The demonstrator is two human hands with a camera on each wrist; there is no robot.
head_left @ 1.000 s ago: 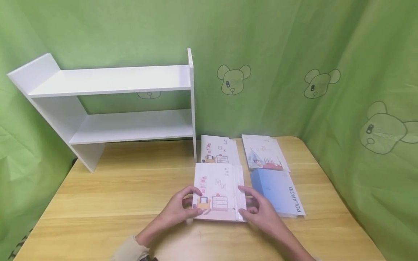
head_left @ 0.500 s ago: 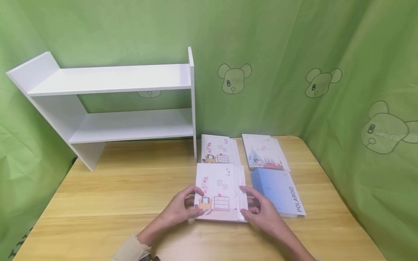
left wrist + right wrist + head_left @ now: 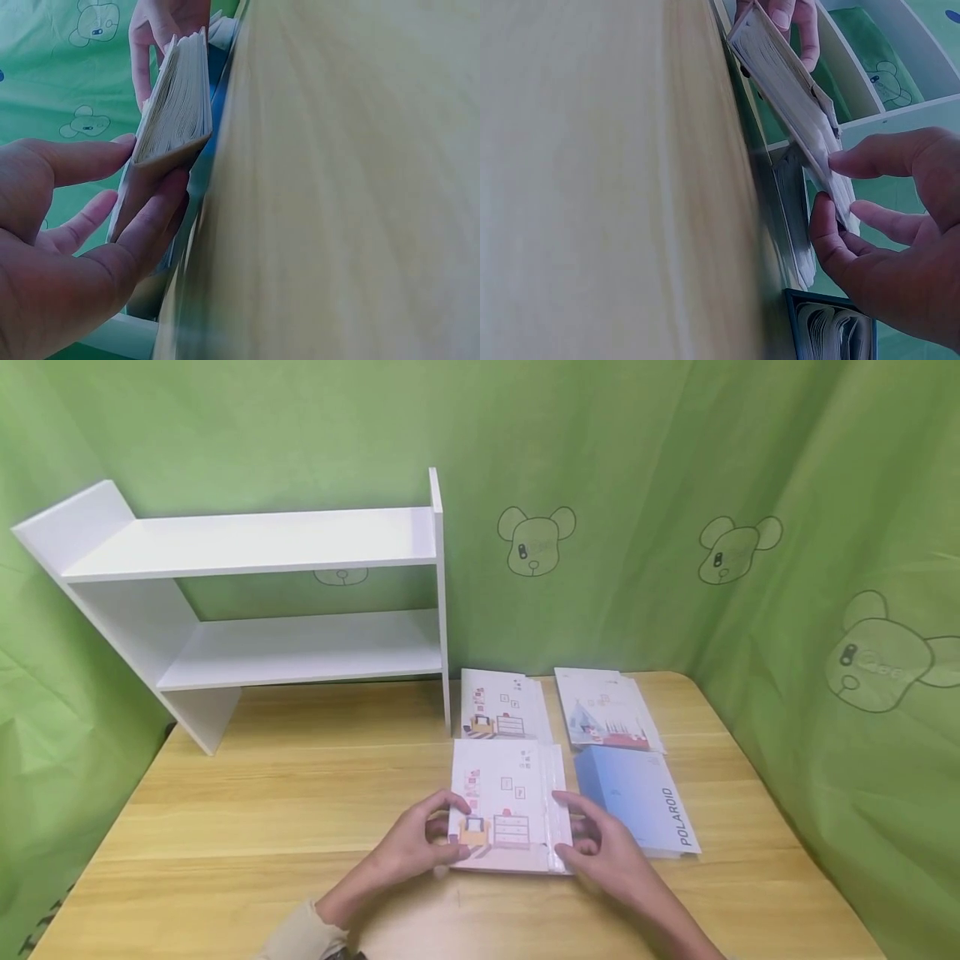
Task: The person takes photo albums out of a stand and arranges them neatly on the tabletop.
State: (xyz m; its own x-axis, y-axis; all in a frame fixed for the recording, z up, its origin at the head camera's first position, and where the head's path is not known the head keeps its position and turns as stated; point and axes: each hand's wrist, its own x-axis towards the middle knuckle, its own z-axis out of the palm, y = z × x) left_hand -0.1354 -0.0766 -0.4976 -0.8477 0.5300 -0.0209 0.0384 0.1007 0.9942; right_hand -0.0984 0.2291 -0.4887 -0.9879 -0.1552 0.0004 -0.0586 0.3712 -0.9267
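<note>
A white photo album (image 3: 498, 802) with a printed room scene on its cover lies between both hands near the middle of the table. My left hand (image 3: 420, 839) grips its left edge, thumb and fingers curled round it. On the opposite edge my right hand (image 3: 611, 852) pinches the album, beside a clear plastic strip. Thick layered pages (image 3: 176, 105) show in the left wrist view. A matching album (image 3: 495, 702) lies just behind, partly covered by the held one. To the right are a blue album (image 3: 630, 802) marked POLAROID and a white album (image 3: 607, 710) with a tent picture.
A white two-tier shelf (image 3: 300, 652) stands at the back left of the wooden table (image 3: 300, 793). Its right side panel (image 3: 442, 610) stands close to the rear album. Green curtain (image 3: 622, 460) with bear outlines hangs behind and at the sides.
The held album has shifted slightly to the right and towards me, both hands moving with it. The other albums have stayed in place.
</note>
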